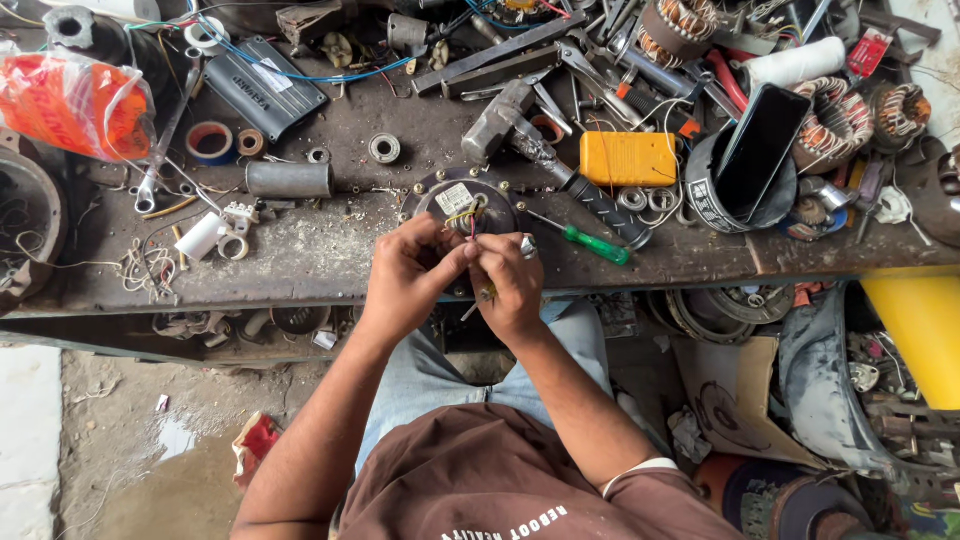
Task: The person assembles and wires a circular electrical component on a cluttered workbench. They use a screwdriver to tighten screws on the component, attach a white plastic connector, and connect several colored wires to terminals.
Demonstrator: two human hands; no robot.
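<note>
A round dark motor housing (452,198) with a pale label and brass studs lies at the front of a worn workbench (310,255). Thin red and yellow wires (468,219) rise from its centre. My left hand (408,277) and my right hand (508,283) meet just below it, fingertips pinched together on those wires. A ring shows on a finger of my right hand. The wire ends are hidden between my fingers.
A green-handled screwdriver (592,243) and a hammer (520,125) lie right of the housing. An orange box (628,158), a phone propped in a black cup (757,150), copper windings (835,118), tape rolls (210,142), a grey tube (289,180) and several wrenches crowd the bench.
</note>
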